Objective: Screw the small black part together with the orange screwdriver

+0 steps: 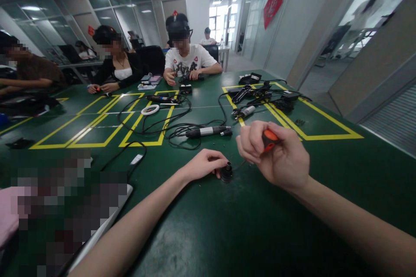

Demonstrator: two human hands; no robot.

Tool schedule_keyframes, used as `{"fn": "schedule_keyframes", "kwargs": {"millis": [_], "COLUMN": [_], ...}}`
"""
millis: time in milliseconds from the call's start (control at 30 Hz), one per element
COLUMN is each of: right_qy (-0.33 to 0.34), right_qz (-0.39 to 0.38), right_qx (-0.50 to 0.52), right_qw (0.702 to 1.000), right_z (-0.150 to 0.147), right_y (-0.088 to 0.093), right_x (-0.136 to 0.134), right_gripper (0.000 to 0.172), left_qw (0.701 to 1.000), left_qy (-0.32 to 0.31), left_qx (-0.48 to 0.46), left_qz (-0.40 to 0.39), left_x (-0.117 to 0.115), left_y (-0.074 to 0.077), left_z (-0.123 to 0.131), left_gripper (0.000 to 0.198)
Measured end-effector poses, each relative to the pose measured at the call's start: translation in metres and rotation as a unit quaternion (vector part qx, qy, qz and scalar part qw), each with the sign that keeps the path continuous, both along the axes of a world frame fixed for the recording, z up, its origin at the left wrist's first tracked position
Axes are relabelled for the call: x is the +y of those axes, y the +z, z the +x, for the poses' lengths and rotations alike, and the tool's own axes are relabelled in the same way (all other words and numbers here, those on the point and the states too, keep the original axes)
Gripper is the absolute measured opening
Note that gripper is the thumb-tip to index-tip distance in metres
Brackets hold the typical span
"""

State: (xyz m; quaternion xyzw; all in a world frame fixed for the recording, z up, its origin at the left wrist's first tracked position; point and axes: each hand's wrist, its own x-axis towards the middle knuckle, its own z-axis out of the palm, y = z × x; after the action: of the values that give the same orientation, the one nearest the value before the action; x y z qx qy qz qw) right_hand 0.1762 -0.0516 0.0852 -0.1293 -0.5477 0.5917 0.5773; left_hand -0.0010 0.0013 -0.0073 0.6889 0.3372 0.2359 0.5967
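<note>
My left hand (204, 164) rests on the green table (227, 225), its fingers pinched against a small black round part (226, 172) that stands upright. My right hand (276, 156) is closed in a fist around an orange-handled tool (269, 139), held just right of and above the black part. The tool's tip is hidden by my fingers.
A black and silver handle-like device (208, 131) with tangled cables lies just beyond my hands. A white ring (150, 109), more cabled devices (260, 95) and yellow tape lines (325, 136) lie farther back. Other people sit at the far side. A blurred item lies front left.
</note>
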Motion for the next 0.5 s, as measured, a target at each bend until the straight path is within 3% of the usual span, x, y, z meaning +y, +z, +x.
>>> {"fn": "schedule_keyframes", "kwargs": {"millis": [167,333,500], "right_qy": [0.044,0.031,0.019], "right_qz": [-0.044,-0.042,-0.035], "right_qx": [0.008,0.008,-0.026], "right_qw": [0.998,0.999,0.999], "right_z": [0.0005,0.0003,0.0005], "right_y": [-0.0007,0.0017,0.0054], "right_x": [-0.0025,-0.0016,0.0019], "right_gripper": [0.035,0.025,0.043], "left_qw": [1.0,1.0,1.0], "left_qy": [-0.001,-0.001,0.001], "left_qx": [0.003,0.004,0.004], "left_qz": [0.001,0.006,0.0], "left_x": [0.0003,0.0005,0.0008], "left_y": [0.0,-0.0005,0.0002], "left_z": [0.0001,-0.0006,-0.0007], "left_gripper": [0.029,0.032,0.032]}}
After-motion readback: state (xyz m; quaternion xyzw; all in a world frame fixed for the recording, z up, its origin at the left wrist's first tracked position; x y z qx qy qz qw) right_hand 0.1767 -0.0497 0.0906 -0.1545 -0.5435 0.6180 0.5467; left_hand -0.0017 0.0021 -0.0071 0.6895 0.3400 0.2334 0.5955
